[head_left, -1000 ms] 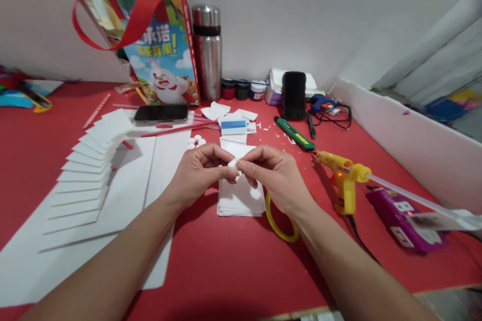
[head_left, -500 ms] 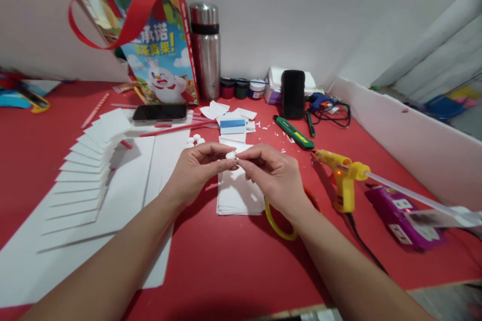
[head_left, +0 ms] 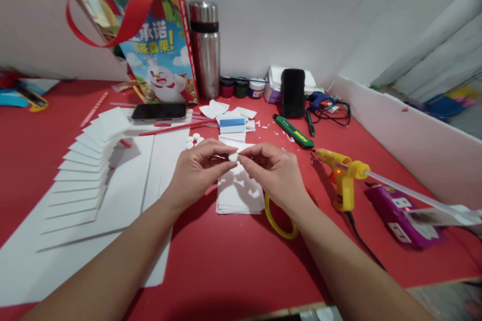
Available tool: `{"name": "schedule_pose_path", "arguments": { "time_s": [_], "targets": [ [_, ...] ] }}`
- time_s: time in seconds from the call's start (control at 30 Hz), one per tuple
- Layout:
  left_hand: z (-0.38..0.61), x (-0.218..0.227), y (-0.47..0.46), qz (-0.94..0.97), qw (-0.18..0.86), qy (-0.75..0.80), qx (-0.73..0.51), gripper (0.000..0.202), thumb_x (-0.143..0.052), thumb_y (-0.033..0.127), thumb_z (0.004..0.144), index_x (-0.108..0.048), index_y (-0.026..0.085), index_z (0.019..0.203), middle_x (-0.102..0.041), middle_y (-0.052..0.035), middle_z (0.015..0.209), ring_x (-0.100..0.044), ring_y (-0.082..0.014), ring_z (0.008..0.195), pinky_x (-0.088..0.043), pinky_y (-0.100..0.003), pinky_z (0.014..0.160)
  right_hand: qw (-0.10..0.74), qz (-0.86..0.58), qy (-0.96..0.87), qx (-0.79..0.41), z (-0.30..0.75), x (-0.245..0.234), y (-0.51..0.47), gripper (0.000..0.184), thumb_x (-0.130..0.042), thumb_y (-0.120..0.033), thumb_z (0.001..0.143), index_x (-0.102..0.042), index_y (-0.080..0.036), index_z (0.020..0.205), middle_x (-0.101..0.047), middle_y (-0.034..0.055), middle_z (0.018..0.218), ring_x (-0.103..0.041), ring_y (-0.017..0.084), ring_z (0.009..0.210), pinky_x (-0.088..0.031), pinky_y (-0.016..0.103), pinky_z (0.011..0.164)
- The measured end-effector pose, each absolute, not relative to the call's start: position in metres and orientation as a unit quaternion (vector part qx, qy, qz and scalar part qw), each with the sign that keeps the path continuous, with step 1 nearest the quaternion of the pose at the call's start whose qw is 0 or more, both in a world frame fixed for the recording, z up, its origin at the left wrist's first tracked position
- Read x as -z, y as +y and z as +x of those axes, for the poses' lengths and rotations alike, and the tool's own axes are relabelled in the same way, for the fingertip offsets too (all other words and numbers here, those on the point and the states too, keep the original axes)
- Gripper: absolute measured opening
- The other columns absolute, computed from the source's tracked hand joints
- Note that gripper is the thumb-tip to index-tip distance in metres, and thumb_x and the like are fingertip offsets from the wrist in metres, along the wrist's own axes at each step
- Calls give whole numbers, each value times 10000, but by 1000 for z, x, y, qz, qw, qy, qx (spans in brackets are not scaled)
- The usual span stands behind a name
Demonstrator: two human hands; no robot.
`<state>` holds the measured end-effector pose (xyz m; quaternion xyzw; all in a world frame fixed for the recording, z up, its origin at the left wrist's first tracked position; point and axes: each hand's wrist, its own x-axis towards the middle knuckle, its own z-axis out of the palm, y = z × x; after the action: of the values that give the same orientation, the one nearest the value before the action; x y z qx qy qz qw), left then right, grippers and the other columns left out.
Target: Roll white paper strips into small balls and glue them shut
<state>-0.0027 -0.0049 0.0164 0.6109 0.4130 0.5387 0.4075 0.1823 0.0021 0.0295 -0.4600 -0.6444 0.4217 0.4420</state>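
Between the fingertips of both hands is a small white disc [head_left: 233, 157], apparently of paper or foam. My left hand [head_left: 201, 165] pinches its left side, and my right hand [head_left: 269, 168] pinches its right side. Below them lies a stack of white paper cards [head_left: 239, 193]. Several similar white discs [head_left: 194, 139] rest on the table just beyond my left hand. Under my right hand shows the yellow handle of a pair of scissors [head_left: 280, 225]; the blades are hidden.
At left, a white stepped cardboard piece [head_left: 81, 175] stands on white sheets. A yellow glue gun [head_left: 342, 175], its light lit, stands at right near a purple box [head_left: 402, 218]. Behind are a green cutter [head_left: 293, 131], phone [head_left: 160, 111], steel flask [head_left: 207, 55] and bag [head_left: 161, 60].
The white disc has turned slightly between my fingertips and moved a little to the right. Both hands keep their pinch in nearly the same place.
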Motion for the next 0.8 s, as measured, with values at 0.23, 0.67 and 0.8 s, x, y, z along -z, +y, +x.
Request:
{"name": "schedule_pose_path", "arguments": {
  "time_s": [0.23, 0.67, 0.8],
  "targets": [
    [-3, -14, -4, 633, 385, 402, -538, 213, -782, 165, 818, -802, 223, 1022, -688, -49, 955, -660, -150, 900, -545, -264, 783, 439, -461, -656, -406, 181, -30, 4, 129, -700, -263, 838, -744, -148, 874, -692, 11, 707, -556, 95, 538, -434, 234, 496],
    [1, -17, -4, 555, 461, 435, -538, 225, -833, 157, 751, -823, 234, 963, -726, -31, 894, -674, -142, 807, -556, -278, 740, 420, -445, -734, -293, 184, -30, 6, 67, -684, -194, 862, -735, -176, 901, -701, 1, 753, -551, 80, 558, -411, 211, 493],
    [1, -16, -3, 548, 477, 429, -537, 218, -833, 180, 756, -824, 241, 965, -730, -31, 899, -675, -146, 828, -555, -286, 767, 418, -439, -750, -264, 184, -30, 6, 58, -674, -190, 865, -727, -177, 886, -706, 7, 764, -568, 88, 573, -436, 217, 520]
  ]
}}
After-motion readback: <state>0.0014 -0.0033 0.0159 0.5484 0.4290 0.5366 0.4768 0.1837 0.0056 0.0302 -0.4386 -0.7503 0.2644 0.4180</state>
